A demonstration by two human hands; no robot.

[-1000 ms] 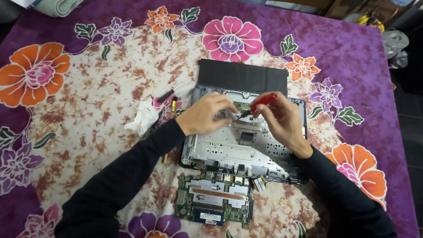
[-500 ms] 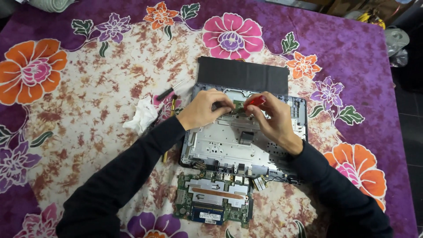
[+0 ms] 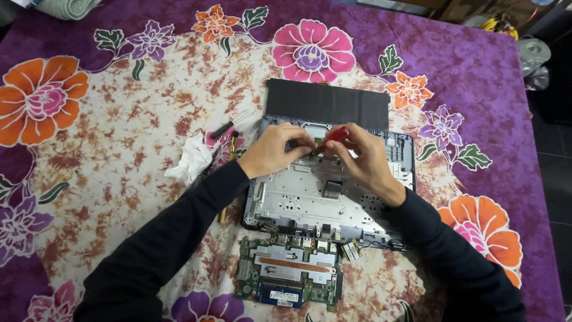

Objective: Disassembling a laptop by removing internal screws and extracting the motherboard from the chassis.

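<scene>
Screwdriver in right hand; laptop chassis below.

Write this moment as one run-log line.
left hand: steadies laptop base | right hand: holds red screwdriver | circuit board: lies beside

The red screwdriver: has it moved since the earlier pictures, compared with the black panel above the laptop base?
Yes. The red screwdriver, held in the right hand, has shifted left and up, closer to the black panel and the left hand.
</scene>
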